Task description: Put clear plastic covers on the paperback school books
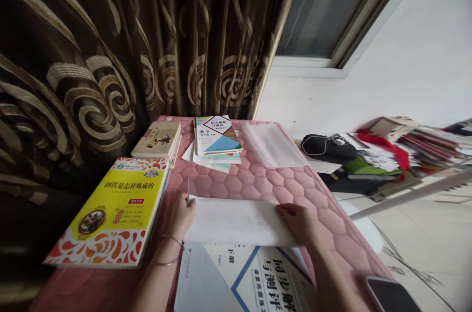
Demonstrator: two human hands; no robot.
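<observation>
A workbook (243, 277) with a blue, white and grey cover lies at the near edge of the pink quilted table. Across its far part stretches a white sheet (236, 221); I cannot tell whether it belongs to the book. A strip of clear plastic film (228, 187) shows beyond the sheet. My left hand (185, 211), with a thin bracelet at the wrist, pinches the sheet's far left corner. Closed on its right edge is my right hand (298, 221), thumb and fingers together.
A yellow book (125, 199) tops a stack at left, a tan book (158, 140) behind it. Farther back lie a math workbook (217, 137) on papers and clear plastic covers (273, 144). A dark phone-like device (391, 295) sits near right. A cluttered shelf (379, 154) stands beyond.
</observation>
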